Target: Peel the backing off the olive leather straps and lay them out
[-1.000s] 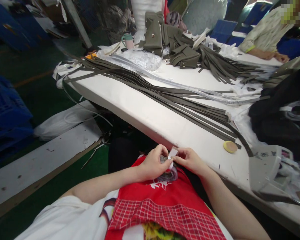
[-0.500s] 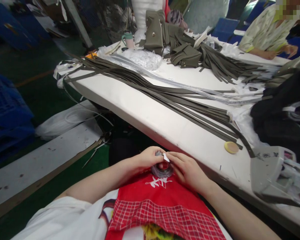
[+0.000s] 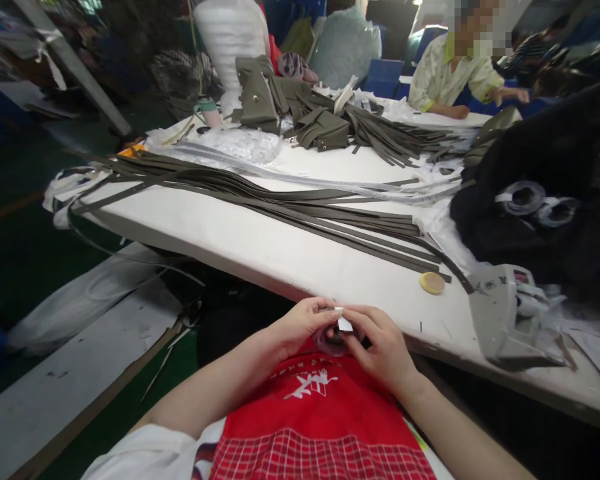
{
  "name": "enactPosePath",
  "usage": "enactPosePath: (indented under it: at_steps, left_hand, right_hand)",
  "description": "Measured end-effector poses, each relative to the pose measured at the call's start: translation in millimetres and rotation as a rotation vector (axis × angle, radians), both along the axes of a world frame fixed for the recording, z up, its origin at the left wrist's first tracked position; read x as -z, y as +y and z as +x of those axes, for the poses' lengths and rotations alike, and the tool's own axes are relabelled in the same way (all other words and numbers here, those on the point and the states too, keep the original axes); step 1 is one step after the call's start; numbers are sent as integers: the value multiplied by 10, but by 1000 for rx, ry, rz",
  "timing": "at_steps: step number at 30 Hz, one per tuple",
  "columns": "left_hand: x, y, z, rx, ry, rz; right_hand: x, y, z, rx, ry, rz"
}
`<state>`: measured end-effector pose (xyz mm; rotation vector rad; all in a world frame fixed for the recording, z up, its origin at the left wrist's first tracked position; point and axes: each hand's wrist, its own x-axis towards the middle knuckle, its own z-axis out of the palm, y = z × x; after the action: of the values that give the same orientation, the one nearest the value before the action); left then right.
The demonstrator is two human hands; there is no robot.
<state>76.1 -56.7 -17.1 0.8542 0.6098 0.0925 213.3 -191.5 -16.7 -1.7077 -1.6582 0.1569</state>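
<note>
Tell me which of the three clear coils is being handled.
The one between the left hand and right hand: the coil over the red apron. The other two coils are at the right, against black material, untouched.

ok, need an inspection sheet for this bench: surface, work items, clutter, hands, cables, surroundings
Surface: white tabletop, small dark marks near front edge.
Work items: white tag at the fingertips, translucent coil beside it.
Clutter: dark straps, crumpled clear plastic, yellow-rimmed disc, grey-green bags.
Hands: left hand pinches the tag; right hand at tag and coil, grip unclear.
Cables: pale line hangs off the left end; cable or strip, can't tell.
Surroundings: co-worker across the table; white sack on the floor.
</note>
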Motion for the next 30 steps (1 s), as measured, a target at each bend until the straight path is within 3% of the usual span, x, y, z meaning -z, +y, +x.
enactPosePath:
  at_steps: [4,8,14,20,23,27,30]
  left_hand:
    - [18,-72,23,44,21,6]
    - [3,-93,7,123,42,46]
    - [-70,-131,-41,193,143,411]
    - [-138,-192,-80,254,153,580]
    - [-130,-203,-98,306,146,644]
    - [-86,-224,-116,333,130,593]
    - [-32,-214,-108,283,119,556]
  right_hand:
    - [-40,-5,51,15,-3,-103]
    - [-87,24,131,19,156,-211]
    - [-82,120,267,-27,608,-407]
    - [-50,188,369,-172,820,-605]
    - [-51,218,382,-232,830,-669]
    - [-59,242,369,-294,779,-718]
    - [-88,216,310,-246,588,-637]
